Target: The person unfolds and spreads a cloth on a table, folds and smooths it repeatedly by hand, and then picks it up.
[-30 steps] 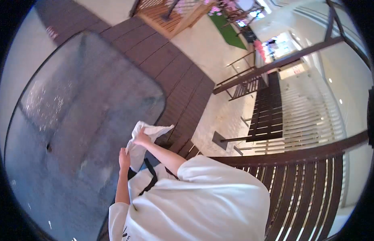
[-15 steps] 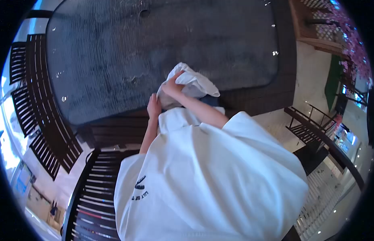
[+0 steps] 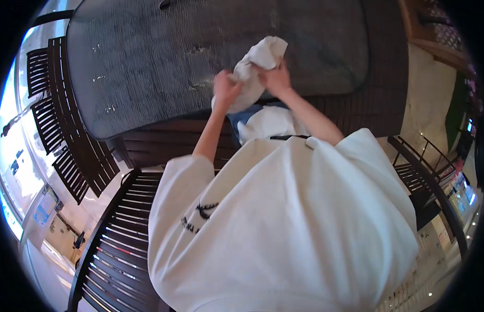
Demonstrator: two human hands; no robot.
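Observation:
A white cloth (image 3: pixel 266 52), bunched into a long twisted shape, hangs between my hands over the near edge of the dark table (image 3: pixel 164 62). My left hand (image 3: pixel 226 92) grips its left side near the middle, fingers bent around the fabric. On the other side my right hand (image 3: pixel 275 78) pinches the cloth close to its upper end. The lower end droops toward my lap, beside my blue trousers (image 3: pixel 244 115). Some fingertips are hidden in the folds.
Dark slatted chairs (image 3: pixel 47 125) line the left side. The slatted bench (image 3: pixel 122 229) I sit on extends to my left. Another slatted chair (image 3: pixel 408 174) stands to the right, and a wooden structure (image 3: pixel 429 36) rises at the upper right.
Both hands have moved up and to the right, farther over the table. The cloth, spread loosely before, is now gathered into a narrower bunch. My view has shifted slightly.

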